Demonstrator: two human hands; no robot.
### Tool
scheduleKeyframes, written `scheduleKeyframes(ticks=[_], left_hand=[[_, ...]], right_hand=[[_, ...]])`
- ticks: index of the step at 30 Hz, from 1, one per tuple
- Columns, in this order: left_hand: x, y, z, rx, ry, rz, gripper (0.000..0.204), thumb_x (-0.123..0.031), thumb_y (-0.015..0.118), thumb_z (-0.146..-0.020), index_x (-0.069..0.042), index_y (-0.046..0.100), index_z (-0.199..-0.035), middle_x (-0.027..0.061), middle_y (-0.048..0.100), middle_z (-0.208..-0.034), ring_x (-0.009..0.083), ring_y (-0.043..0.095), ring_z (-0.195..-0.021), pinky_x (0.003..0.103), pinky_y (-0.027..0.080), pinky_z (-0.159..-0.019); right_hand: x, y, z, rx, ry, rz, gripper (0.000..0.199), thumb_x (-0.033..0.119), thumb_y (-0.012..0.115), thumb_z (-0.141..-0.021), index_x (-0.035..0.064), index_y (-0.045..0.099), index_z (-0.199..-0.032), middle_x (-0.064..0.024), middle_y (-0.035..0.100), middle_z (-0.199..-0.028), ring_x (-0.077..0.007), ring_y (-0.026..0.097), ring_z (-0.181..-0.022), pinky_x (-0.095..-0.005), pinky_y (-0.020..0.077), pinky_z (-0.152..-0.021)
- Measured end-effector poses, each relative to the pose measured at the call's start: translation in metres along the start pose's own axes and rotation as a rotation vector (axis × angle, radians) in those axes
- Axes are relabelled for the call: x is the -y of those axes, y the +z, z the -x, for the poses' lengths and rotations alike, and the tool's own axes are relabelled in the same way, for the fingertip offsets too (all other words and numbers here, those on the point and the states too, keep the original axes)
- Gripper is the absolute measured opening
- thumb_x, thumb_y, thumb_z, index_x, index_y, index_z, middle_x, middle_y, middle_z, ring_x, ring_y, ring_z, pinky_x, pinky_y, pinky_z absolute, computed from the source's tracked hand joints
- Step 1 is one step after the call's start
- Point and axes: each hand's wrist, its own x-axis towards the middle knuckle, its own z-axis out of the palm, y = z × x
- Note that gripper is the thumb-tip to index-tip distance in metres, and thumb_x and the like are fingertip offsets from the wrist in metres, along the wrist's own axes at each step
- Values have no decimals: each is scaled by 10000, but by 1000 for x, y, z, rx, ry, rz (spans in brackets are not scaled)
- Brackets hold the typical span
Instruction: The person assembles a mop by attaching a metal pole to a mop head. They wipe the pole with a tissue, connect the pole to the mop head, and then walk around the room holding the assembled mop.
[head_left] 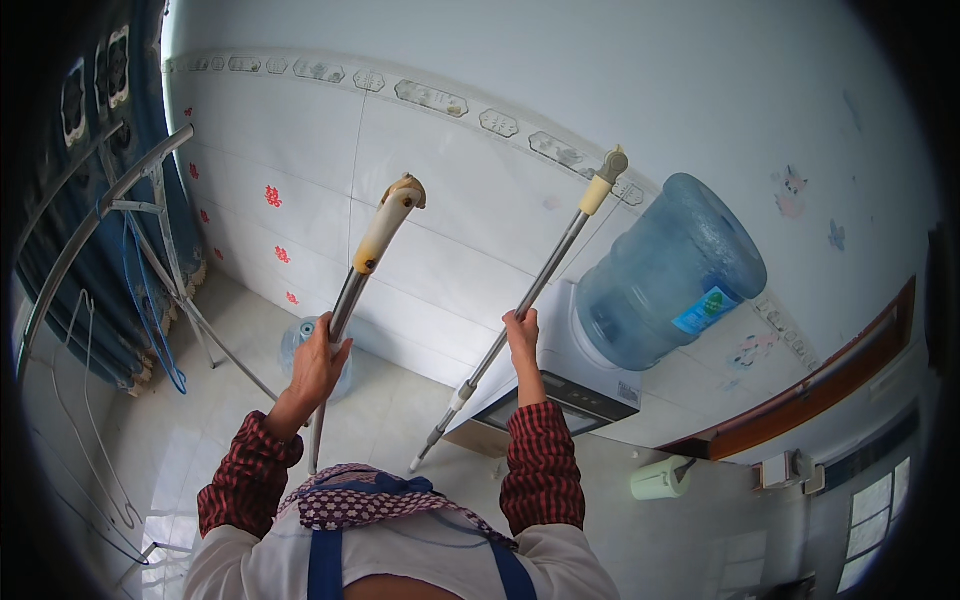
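In my left hand is a metal pole, my fingers closed round its shaft. A worn cream plastic end with a brownish tip tops this pole, which leans up and to the right. My right hand grips a thinner metal pole with joints along its lower shaft. This one carries a cream sleeve and a rounded grey-beige cap. Both poles slant upward away from me, apart from each other, their lower ends near the floor.
A blue water bottle sits upturned on a white dispenser at right. Behind my left hand, a clear bottle stands on the floor. A metal rack with hangers and a blue curtain are left; a pale green bin lies right.
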Motion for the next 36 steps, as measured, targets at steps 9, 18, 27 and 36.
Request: scheduleKeyframes(ticks=[9, 18, 27, 36], left_hand=[[2, -8, 13, -23, 53, -33, 475, -130, 642, -835, -27, 370, -1211, 214, 588, -808, 406, 589, -704, 446, 465, -602], [4, -14, 27, -27, 40, -69, 483, -132, 642, -835, -22, 374, -1222, 210, 587, -817, 407, 588, -693, 448, 465, -588], [0, -18, 33, -31, 18, -83, 508, -155, 640, -844, -4, 355, -1237, 203, 589, -786, 381, 597, -644, 434, 468, -559], [-7, -15, 35, 16, -56, -84, 441, -197, 611, -869, -47, 358, -1197, 191, 592, -786, 380, 602, -682, 456, 468, -594]], right_hand=[[-27, 1, -41, -175, -196, 288, 240, 183, 682, -740, 4, 531, -790, -177, 628, -716, -364, 625, -716, -427, 488, -689], [-22, -3, -54, -184, -164, 357, 331, 218, 754, -629, 4, 544, -768, -181, 650, -735, -366, 638, -738, -437, 508, -703], [-39, -2, -78, -238, -164, 378, 207, 132, 664, -677, 13, 532, -784, -205, 645, -749, -401, 631, -776, -467, 499, -723], [-8, 3, -42, -117, -211, 599, 297, 120, 603, -732, -22, 509, -975, -250, 514, -1065, -415, 515, -1011, -484, 437, -862]])
